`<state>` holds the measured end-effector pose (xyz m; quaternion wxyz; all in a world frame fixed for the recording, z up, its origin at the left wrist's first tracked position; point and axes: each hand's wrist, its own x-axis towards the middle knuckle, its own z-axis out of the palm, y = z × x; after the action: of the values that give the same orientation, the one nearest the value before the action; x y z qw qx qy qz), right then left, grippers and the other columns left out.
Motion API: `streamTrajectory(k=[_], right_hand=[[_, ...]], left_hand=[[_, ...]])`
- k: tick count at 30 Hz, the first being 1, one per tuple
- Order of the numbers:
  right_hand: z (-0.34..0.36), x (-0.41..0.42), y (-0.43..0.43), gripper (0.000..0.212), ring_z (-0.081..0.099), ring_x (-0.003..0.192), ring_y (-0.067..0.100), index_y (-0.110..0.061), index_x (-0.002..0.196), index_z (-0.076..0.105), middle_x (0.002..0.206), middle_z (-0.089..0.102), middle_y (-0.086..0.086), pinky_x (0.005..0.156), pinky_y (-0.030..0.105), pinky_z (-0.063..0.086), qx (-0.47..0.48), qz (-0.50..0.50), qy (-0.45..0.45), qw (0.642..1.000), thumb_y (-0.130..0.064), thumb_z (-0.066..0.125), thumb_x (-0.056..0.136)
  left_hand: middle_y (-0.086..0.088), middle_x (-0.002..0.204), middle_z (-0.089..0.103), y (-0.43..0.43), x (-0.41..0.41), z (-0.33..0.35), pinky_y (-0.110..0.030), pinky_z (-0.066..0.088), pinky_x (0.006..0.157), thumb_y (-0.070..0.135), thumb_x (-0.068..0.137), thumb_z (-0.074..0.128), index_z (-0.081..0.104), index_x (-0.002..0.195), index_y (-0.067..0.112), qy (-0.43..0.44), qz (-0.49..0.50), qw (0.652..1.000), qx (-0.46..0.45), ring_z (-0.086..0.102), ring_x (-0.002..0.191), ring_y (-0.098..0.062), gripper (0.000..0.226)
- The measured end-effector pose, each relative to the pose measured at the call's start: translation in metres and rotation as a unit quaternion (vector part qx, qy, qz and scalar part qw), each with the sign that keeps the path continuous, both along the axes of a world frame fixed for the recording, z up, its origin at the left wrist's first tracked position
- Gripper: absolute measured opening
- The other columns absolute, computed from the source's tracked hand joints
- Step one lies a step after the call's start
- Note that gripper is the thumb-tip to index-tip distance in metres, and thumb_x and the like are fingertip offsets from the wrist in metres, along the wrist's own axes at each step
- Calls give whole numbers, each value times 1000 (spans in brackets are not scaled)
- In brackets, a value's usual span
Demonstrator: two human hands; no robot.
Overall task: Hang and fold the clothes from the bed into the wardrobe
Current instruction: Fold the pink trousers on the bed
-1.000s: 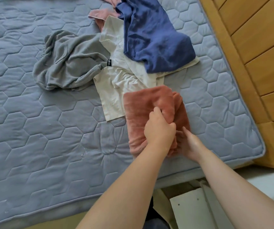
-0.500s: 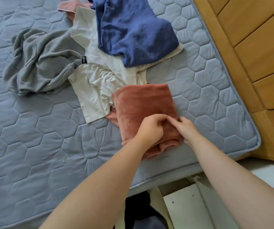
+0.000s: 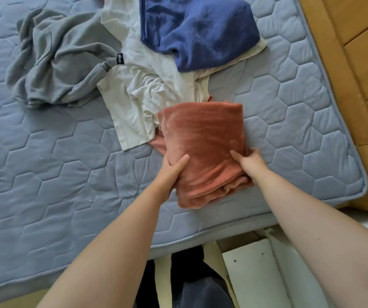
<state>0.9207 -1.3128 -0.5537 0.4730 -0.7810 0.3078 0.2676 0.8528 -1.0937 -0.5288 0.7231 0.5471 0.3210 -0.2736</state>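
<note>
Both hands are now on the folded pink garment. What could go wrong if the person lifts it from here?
1. The left hand and right hand grip the pink garment only at its sides, close to the near end; the far half may sag and unfold.
2. Its layers at the near edge lie uneven and loose; one could slip out.
3. Its far left corner touches the white shirt, which might be dragged along.
</note>
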Motion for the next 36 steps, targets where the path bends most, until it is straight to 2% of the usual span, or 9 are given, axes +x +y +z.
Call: streamTrajectory(k=[4, 14, 17, 20, 23, 25, 28, 33, 36], right_hand=[[4, -3, -7, 64, 57, 115, 27, -6, 135, 46, 129, 58, 10, 98, 37, 46, 51, 38, 72, 995, -44, 65, 86], [31, -46, -23, 59, 70, 93, 20, 0, 115, 60, 104, 71, 12, 77, 30, 57, 379, -54, 124, 915, -16, 80, 62], [33, -69, -23, 56, 66, 104, 25, -4, 119, 57, 117, 67, 13, 95, 38, 51, 246, 109, 226, 936, -28, 75, 73], [33, -65, -19, 30, 67, 96, 27, -2, 107, 60, 109, 69, 16, 66, 21, 49, -57, 396, 242, 884, -27, 63, 91], [52, -33, -11, 22, 61, 96, 41, 0, 97, 64, 101, 66, 25, 70, 33, 44, -294, 196, -24, 935, -7, 50, 82], [72, -7, -1, 28, 57, 94, 41, -2, 94, 63, 96, 65, 23, 77, 38, 42, -287, 30, -227, 930, -3, 43, 74], [86, 29, 30, 33, 51, 105, 39, 1, 103, 61, 106, 59, 22, 92, 39, 36, -269, 105, -340, 895, -4, 45, 75], [63, 70, 77, 47, 52, 117, 37, -4, 122, 52, 124, 59, 19, 93, 38, 41, -226, 229, -126, 938, -41, 51, 91], [49, 68, 77, 45, 54, 114, 37, -2, 115, 57, 121, 60, 21, 89, 37, 42, -218, 217, -95, 947, -41, 48, 93]], left_hand=[[7, 139, 50, 17, -32, -16, -41, 39, 106, 53, 48, 87, 26, 142, 36, 34, -168, 978, -115, 49, 127, -13, 113], [-17, 109, 69, 18, -13, 13, -54, 51, 91, 22, 52, 68, 59, 117, 14, -19, -69, 997, 22, 63, 105, -38, 66], [-14, 108, 68, 35, -3, 19, -52, 52, 89, 15, 59, 69, 60, 116, 19, -36, -33, 996, 79, 63, 105, -37, 58], [-7, 107, 69, 38, -1, 19, -42, 53, 89, -2, 78, 62, 62, 116, 25, -43, 15, 991, 125, 62, 107, -30, 47], [2, 98, 72, 29, -2, 21, -32, 56, 82, 0, 77, 60, 65, 104, 40, -55, 18, 986, 157, 66, 96, -17, 49], [14, 86, 72, 23, -2, 25, -19, 53, 70, 3, 72, 59, 66, 89, 53, -63, 20, 985, 158, 66, 84, -2, 53], [6, 109, 67, 17, -8, 23, -26, 50, 87, -7, 71, 59, 67, 107, 38, -92, 13, 976, 196, 60, 105, -9, 58], [1, 102, 53, 14, -13, 27, -21, 47, 78, 11, 74, 66, 65, 94, 25, -43, 50, 921, 384, 55, 91, -14, 24], [-3, 69, 60, 15, -8, 32, -21, 40, 49, 35, 87, 58, 57, 76, 13, 111, 227, 941, 223, 56, 57, -14, 25]])
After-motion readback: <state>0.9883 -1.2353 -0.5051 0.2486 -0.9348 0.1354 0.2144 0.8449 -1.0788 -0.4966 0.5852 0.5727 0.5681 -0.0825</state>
